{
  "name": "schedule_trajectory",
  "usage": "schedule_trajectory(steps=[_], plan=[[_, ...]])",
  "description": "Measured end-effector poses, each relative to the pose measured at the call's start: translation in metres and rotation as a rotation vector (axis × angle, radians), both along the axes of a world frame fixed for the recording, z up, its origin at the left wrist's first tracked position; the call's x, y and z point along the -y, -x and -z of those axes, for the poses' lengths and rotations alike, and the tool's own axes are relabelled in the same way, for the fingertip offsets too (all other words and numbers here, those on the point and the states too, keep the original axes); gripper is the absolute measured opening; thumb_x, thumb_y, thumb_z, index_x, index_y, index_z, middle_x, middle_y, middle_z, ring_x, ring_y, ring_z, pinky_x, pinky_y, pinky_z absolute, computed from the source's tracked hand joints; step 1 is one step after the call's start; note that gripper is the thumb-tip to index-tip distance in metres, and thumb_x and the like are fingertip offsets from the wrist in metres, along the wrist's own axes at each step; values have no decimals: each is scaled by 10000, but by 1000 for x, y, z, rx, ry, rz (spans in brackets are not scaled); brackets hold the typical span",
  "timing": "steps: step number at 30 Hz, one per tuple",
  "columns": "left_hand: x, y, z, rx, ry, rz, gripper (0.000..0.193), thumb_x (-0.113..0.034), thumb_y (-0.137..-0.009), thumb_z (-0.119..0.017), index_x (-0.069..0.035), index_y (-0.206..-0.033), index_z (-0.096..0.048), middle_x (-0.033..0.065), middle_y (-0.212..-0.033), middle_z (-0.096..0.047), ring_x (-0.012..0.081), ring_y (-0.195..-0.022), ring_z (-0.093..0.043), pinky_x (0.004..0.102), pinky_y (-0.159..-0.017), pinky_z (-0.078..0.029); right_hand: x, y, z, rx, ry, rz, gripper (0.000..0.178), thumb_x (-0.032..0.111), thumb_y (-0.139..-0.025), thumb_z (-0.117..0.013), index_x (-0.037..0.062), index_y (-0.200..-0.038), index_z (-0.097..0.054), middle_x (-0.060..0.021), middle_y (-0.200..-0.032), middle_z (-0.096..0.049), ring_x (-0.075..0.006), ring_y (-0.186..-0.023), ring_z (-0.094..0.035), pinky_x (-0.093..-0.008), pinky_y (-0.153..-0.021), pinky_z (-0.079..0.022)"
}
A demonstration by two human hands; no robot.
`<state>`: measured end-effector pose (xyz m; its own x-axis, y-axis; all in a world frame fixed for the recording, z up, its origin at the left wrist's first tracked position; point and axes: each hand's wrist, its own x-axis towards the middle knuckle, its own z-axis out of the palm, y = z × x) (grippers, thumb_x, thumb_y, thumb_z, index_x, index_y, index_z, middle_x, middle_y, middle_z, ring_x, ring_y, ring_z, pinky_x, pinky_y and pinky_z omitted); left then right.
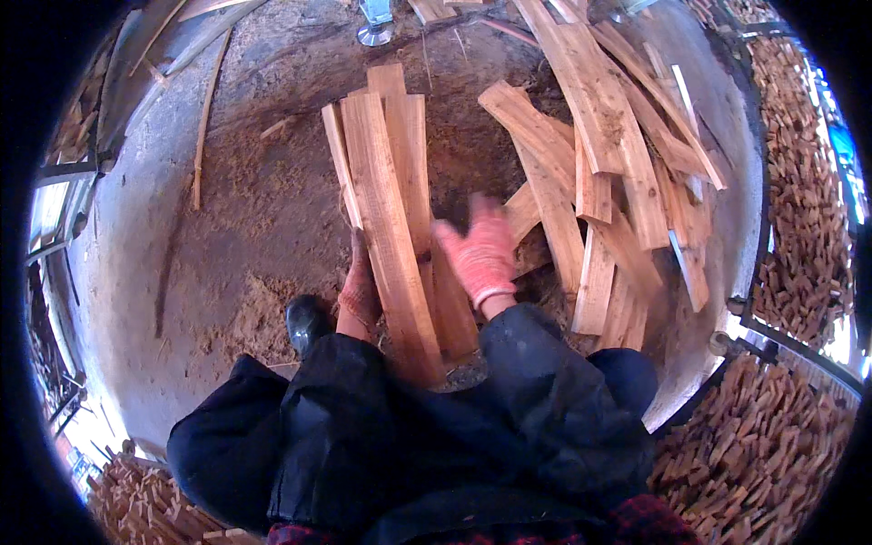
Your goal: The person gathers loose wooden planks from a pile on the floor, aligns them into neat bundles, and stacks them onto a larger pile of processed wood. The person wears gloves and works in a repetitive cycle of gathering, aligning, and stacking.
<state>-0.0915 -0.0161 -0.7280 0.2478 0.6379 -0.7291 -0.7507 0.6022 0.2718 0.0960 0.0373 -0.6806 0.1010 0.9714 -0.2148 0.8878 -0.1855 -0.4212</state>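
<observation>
In front of me a small stack of long, thin wooden boards [389, 209] lies lengthwise, some overlapping. My left hand [360, 295], in a knitted glove, is closed against the stack's left edge, and part of its fingers is hidden by the wood. On the other side, my right hand [481, 250] wears a pink knitted glove. Its fingers are spread, slightly smeared by motion, and hold nothing. It hovers close to the stack's right edge, between those boards and a loose pile of similar boards [581, 109].
Sawdust [263, 309] covers much of the brown ground. A dark boot [309, 322] shows beside my left arm. A thin wooden strip [211, 118] lies at the left. Large heaps of short wood pieces [763, 445] fill the right side, and a metal foot [374, 33] stands at the top.
</observation>
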Motion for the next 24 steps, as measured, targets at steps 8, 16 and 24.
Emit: schedule_trajectory(steps=[8, 16, 24], plan=[[-16, -27, -24, -306, 6, 29, 837, -606, -914, -613, -30, -1479, -389, 131, -1378, -554, 252, -1226, -553, 393, -1036, -444, -25, -40, -20, 327, 16, -99, 951, 594, -788, -709, 8, -1472, -404, -258, -1489, -411, -442, -1414, -312, -475, -1186, -261], [-25, -49, -24, -756, -31, 88, 856, -468, -779, -810, 32, -1372, -448, 140, -1201, -624, 253, -1073, -615, 364, -951, -480, -135, -144, -74, 598, 151, 76, 1035, 583, -738, -762, 18, -1497, -343, -261, -1427, -476, -444, -1353, -406, -485, -1102, -380], [-21, -31, -12, -610, 142, 100, 873, -544, -830, -739, 47, -1396, -434, 150, -1280, -596, 247, -1117, -595, 399, -955, -476, -165, -181, -72, 493, 241, 41, 672, 500, -883, -623, 6, -1325, -514, -281, -1192, -638, -391, -1155, -613, -499, -946, -505]])
